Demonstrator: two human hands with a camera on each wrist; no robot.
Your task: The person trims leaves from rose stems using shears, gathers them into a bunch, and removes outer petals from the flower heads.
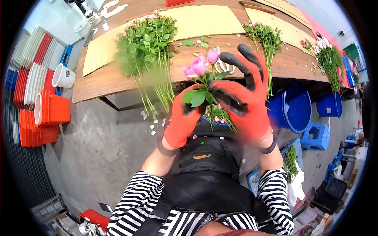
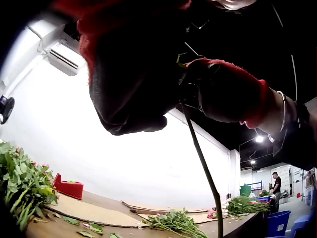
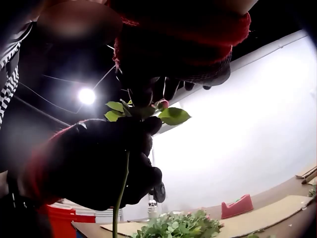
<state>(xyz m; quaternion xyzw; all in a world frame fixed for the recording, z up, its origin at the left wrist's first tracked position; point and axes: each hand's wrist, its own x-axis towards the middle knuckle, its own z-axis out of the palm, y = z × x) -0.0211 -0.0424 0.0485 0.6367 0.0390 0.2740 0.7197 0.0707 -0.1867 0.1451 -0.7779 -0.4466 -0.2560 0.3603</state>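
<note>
A spray of pink roses (image 1: pixel 198 67) with green leaves stands upright in front of the apron. My left hand (image 1: pixel 182 121), in a red glove with black palm, grips its stem below the leaves. The bare lower stem (image 2: pixel 204 157) runs down from the hands in the left wrist view. My right hand (image 1: pixel 247 96), gloved alike, pinches among the upper leaves with thumb and forefinger while its other fingers stretch up. In the right wrist view a leaf (image 3: pixel 175 116) sticks out between the hands; dark gloves hide the exact contact.
Rose bunches (image 1: pixel 151 39) lie on the wooden table (image 1: pixel 92 84), beside cardboard sheets (image 1: pixel 204 19) and scissors (image 1: pixel 228 68). Below are cut flower pieces (image 1: pixel 216 114), a blue bucket (image 1: pixel 293 108) and a blue stool (image 1: pixel 316 137). Orange crates (image 1: pixel 55 114) stand left. Another person (image 2: pixel 276 187) stands far off.
</note>
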